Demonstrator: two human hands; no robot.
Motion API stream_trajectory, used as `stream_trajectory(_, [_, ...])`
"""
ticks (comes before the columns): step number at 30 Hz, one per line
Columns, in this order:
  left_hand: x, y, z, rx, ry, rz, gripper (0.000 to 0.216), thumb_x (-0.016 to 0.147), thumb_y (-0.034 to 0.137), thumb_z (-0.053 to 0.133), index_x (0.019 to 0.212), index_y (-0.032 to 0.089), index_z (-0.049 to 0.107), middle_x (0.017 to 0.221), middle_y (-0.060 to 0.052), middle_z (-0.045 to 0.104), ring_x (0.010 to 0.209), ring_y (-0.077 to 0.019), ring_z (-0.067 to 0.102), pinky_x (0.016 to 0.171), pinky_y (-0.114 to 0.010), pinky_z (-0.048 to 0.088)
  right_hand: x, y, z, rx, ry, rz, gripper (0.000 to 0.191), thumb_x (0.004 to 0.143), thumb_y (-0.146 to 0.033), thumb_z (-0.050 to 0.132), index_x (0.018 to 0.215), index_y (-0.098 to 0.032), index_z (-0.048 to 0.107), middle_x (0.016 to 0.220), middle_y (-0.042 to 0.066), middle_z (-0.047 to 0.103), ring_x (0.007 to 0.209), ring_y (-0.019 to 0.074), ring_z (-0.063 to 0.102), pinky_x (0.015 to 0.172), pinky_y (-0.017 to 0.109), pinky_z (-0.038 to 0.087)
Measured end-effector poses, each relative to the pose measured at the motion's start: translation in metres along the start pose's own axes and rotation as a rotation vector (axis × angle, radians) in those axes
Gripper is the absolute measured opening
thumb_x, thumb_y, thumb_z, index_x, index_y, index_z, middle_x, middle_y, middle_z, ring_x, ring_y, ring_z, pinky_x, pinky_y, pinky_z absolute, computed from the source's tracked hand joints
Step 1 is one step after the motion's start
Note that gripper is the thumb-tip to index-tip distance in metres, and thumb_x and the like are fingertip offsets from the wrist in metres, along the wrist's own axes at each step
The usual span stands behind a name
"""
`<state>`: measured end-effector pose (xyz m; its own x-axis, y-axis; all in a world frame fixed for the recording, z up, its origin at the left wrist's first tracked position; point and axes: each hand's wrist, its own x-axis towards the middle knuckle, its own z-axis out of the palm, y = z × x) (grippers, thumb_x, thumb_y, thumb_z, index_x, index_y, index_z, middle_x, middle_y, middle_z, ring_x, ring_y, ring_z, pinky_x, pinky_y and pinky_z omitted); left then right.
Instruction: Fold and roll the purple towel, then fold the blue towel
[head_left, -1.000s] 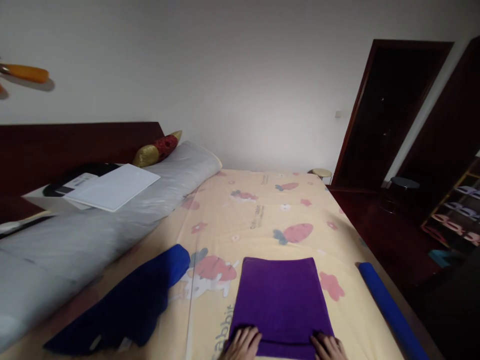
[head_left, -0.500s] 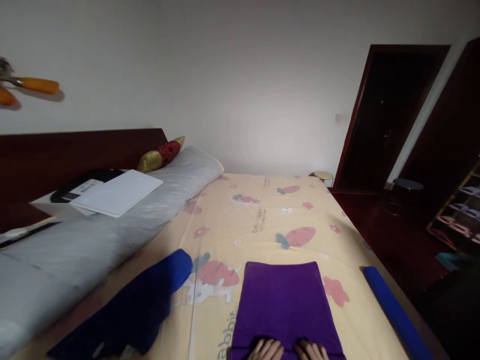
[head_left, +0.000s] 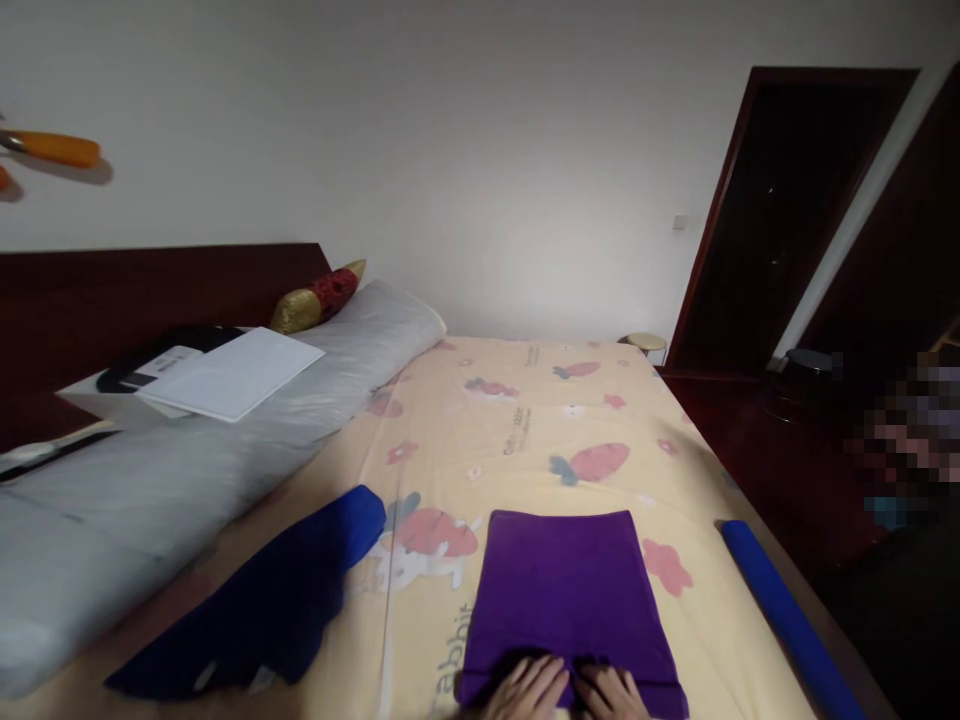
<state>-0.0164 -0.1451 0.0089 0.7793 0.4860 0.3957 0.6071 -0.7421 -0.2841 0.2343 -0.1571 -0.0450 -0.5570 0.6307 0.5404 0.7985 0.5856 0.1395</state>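
A flat purple cloth (head_left: pixel 566 580), folded into a near rectangle, lies on the bed in front of me. A crease runs across it close to its near edge, where a narrow band is turned over. My left hand (head_left: pixel 526 688) rests on the left half of this band, fingers side by side and bent over it. Close to its right, my right hand (head_left: pixel 611 692) bends its fingers over the same band. Both thumbs are hard to make out, and the cloth's near edge is partly hidden by the hands.
A crumpled dark blue cloth (head_left: pixel 262 610) lies to the left. On the right, a blue roll (head_left: pixel 787 615) runs along the edge of the patterned bed sheet (head_left: pixel 517 470). A grey plastic-covered bundle (head_left: pixel 187 480) with a white flat box (head_left: pixel 236 370) lies by the headboard (head_left: pixel 150 290).
The view has tilted slightly downward, so things sit a little higher in it. My hands have moved slightly forward onto the purple cloth's near band.
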Motion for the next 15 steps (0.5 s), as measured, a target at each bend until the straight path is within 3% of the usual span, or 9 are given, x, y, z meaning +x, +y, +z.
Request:
stream_trajectory(3, [0.003, 0.003, 0.009, 0.009, 0.021, -0.078, 0.052, 0.095, 0.040, 0.041, 0.143, 0.024, 0.038, 0.134, 0.005, 0.062, 0.117, -0.0090, 0.058, 0.092, -0.020, 0.050, 0.005, 0.006, -0.007, 0.085, -0.079, 0.044, 0.032, 0.090, -0.048, 0.051, 0.118, -0.036, 0.062, 0.106, -0.004, 0.073, 0.086, 0.0159, 0.068, 0.070, 0.027, 0.051])
stream_trajectory(10, [-0.092, -0.081, -0.024, 0.072, -0.056, -0.301, 0.040, 0.092, 0.038, 0.048, 0.132, 0.034, 0.052, 0.126, 0.008, 0.067, 0.110, -0.0113, 0.063, 0.096, -0.021, 0.048, -0.066, 0.108, -0.083, 0.130, -0.236, 0.351, 0.038, 0.091, -0.040, 0.050, 0.129, -0.036, 0.056, 0.119, 0.002, 0.068, 0.102, 0.0205, 0.065, 0.081, 0.032, 0.050])
stream_trajectory(12, [-0.096, -0.084, -0.030, 0.071, -0.032, -0.343, 0.038, 0.092, 0.037, 0.048, 0.129, 0.032, 0.055, 0.122, 0.007, 0.069, 0.108, -0.0125, 0.064, 0.094, -0.022, 0.049, -0.072, 0.111, -0.088, 0.142, -0.198, 0.324, 0.041, 0.091, -0.037, 0.051, 0.132, -0.035, 0.053, 0.118, 0.003, 0.068, 0.102, 0.0207, 0.064, 0.080, 0.032, 0.050])
stream_trajectory(15, [-0.069, -0.056, -0.027, 0.041, 0.013, -0.180, 0.035, 0.092, 0.028, 0.043, 0.123, 0.030, 0.059, 0.113, 0.005, 0.072, 0.105, -0.0121, 0.063, 0.095, -0.024, 0.048, -0.059, 0.082, -0.072, 0.126, -0.052, 0.173, 0.031, 0.091, -0.036, 0.052, 0.120, -0.031, 0.062, 0.102, 0.004, 0.070, 0.088, 0.0191, 0.064, 0.074, 0.030, 0.049])
